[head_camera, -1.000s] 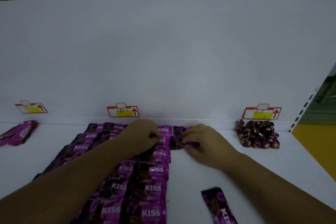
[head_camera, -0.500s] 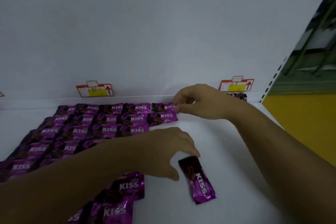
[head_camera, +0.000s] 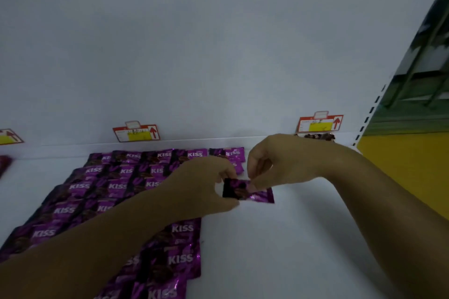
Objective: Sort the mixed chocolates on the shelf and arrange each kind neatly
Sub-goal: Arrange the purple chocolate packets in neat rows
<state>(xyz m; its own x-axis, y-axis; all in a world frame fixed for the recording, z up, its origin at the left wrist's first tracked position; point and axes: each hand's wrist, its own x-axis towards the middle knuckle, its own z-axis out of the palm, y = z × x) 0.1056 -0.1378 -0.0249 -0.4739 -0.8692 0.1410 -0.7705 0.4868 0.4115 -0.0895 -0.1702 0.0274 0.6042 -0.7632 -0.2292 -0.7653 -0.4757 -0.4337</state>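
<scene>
Two grips hold one purple packet at the edge of the sorted rows.

Nearest the camera, under the left forearm, lie glossy purple foil KISS packets point(head_camera: 181, 260) with white lettering, flat on the white shelf point(head_camera: 279, 250) and overlapping one another. Farther in, the left grip point(head_camera: 201, 187) pinches the dark left end of a single packet point(head_camera: 245, 192), and the right grip point(head_camera: 279, 165) pinches its upper edge from the other side; its shiny purple right end pokes out below the right grip, and whether it touches the shelf cannot be told. Left of and beyond both grips the packets run in tidy rows up to the back of the shelf. Behind the right wrist a pile of dark wrapped chocolates point(head_camera: 318, 136) peeks out. Beyond the grips, red and yellow price tags point(head_camera: 136, 132) are fixed to the white back panel point(head_camera: 218, 56).
</scene>
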